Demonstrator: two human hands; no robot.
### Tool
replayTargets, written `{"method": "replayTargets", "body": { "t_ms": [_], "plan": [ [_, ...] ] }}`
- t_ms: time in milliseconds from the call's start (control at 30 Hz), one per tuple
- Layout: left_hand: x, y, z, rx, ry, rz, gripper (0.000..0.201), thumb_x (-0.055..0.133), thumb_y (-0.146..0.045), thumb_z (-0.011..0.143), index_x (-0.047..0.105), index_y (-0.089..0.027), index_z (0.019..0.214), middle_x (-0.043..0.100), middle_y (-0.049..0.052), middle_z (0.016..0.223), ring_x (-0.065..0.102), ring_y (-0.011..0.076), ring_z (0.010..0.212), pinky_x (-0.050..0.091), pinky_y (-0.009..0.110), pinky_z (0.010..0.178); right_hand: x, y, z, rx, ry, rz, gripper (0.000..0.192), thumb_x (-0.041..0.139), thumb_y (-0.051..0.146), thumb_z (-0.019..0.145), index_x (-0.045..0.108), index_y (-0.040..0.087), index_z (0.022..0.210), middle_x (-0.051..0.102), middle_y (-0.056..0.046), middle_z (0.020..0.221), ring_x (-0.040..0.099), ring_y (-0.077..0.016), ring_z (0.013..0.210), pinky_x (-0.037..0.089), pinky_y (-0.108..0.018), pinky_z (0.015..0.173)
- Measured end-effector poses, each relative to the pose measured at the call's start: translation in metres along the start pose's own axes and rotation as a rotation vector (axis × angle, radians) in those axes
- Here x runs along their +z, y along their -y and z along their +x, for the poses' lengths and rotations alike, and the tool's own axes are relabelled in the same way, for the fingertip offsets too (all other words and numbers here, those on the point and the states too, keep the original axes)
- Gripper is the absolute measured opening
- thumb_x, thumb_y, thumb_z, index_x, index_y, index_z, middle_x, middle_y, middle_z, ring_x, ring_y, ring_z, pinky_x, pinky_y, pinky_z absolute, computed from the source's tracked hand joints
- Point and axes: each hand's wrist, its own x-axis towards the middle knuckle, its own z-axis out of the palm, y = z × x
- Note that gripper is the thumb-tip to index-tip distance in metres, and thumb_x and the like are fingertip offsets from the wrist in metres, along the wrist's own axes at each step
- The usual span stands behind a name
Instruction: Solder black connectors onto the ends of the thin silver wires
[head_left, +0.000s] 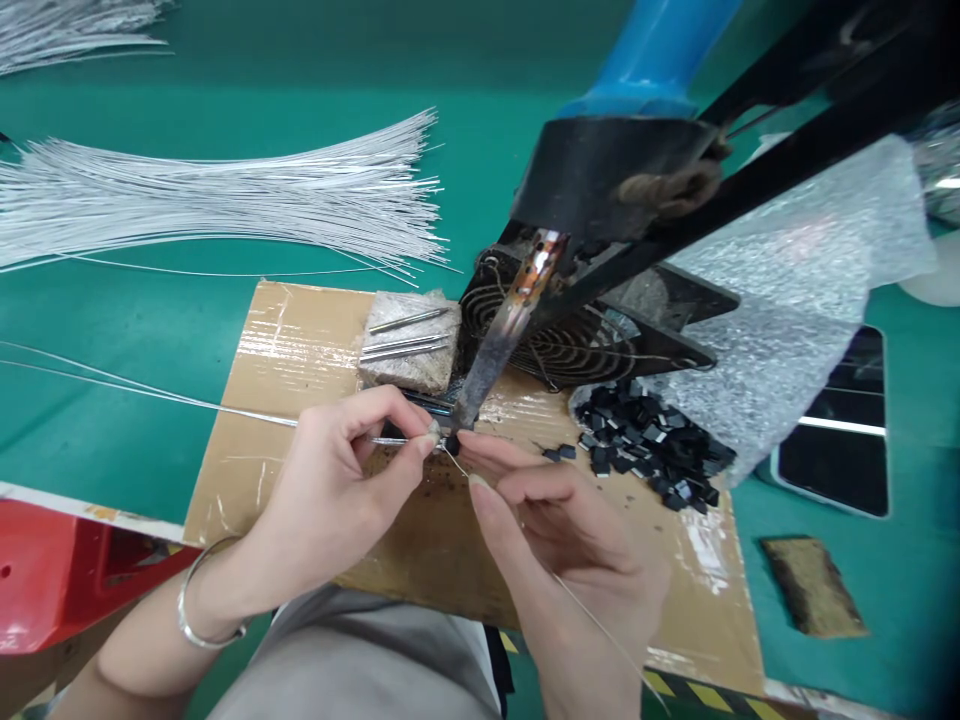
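Note:
Pinched between the thumb and forefinger of my left hand (352, 510) are thin white wires (255, 411), which trail off to the left. My right hand (581, 550) pinches a fine solder wire (604, 628) whose front end reaches toward the left fingertips. Just above both hands, a clamped soldering iron (499, 350) points down, its tip at a small black part (450, 443) by the wire ends. Whether the solder touches the tip is too small to tell. Beside my right hand lies a pile of small black pieces (652, 440).
A cardboard sheet (277, 345) covers the green bench. Behind the iron stands a black fan (577, 345); a wrapped block (412, 370) carries metal rods. A wire bundle (225, 200) lies at left. On the right are a plastic bag (795, 270), phone (836, 455) and brown sponge (814, 587).

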Motion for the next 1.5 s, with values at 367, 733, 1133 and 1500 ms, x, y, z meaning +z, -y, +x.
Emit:
{"method": "replayTargets", "body": {
  "t_ms": [367,733,1133,1500],
  "plan": [
    [-0.002,0.0,-0.002,0.006,0.0,0.024,0.01,0.065,-0.017,0.088,0.069,-0.019,0.079,0.076,0.002,0.085,0.068,0.0172,0.077,0.045,0.028,0.062,0.007,0.011,0.001,0.109,-0.081,0.033,0.018,0.077,0.021,0.09,0.067,0.024,0.075,0.082,0.0,0.108,0.078,-0.0147,0.104,0.061,-0.022,0.094],
    [-0.001,-0.005,0.004,-0.002,-0.01,0.007,0.009,0.066,-0.017,0.085,0.068,-0.018,0.076,0.074,0.002,0.08,0.066,0.0169,0.075,0.042,0.028,0.059,0.001,0.004,0.006,0.036,-0.011,0.024,0.017,0.075,0.017,0.091,0.066,0.024,0.078,0.082,0.0,0.112,0.079,-0.0135,0.103,0.061,-0.02,0.095],
    [-0.003,-0.009,0.007,0.008,0.001,0.01,0.009,0.066,-0.017,0.085,0.068,-0.018,0.076,0.074,0.003,0.081,0.063,0.0169,0.073,0.04,0.03,0.059,0.008,0.015,0.005,0.124,-0.074,0.02,0.018,0.076,0.021,0.09,0.065,0.024,0.075,0.082,-0.001,0.111,0.079,-0.0167,0.104,0.063,-0.029,0.097],
    [-0.004,-0.014,0.008,-0.009,0.007,-0.017,0.009,0.067,-0.018,0.085,0.069,-0.018,0.076,0.069,0.002,0.075,0.067,0.0198,0.078,0.044,0.029,0.061,0.007,0.018,0.009,0.087,-0.081,0.001,0.019,0.075,0.017,0.09,0.066,0.023,0.074,0.083,-0.003,0.109,0.08,-0.0162,0.099,0.063,-0.028,0.097]
  ]
}}
